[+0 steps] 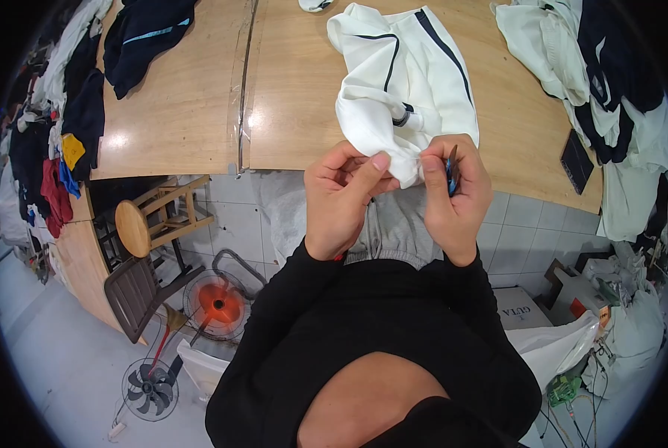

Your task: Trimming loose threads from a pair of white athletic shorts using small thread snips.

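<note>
A white garment (367, 123) with navy stripes and piping lies bunched on the table, its near end lifted at the front edge. My left hand (340, 196) is closed, pinching that end between thumb and fingers. On the other side of the same bit of cloth, my right hand (459, 201) grips it with thumb and fingertips. Small thread snips (452, 170), dark with some blue, are also held in my right hand, tucked against the fingers; the hand hides part of them. A dark-and-white label-like patch shows inside the garment's opening.
The wooden table (289, 97) has a taped seam running away from me. A navy garment (146, 41) lies far left; white and navy clothes (603, 67) pile up at the right, near a flat dark box (577, 162). A stool (134, 228) and an orange-centred fan (218, 304) stand at lower left.
</note>
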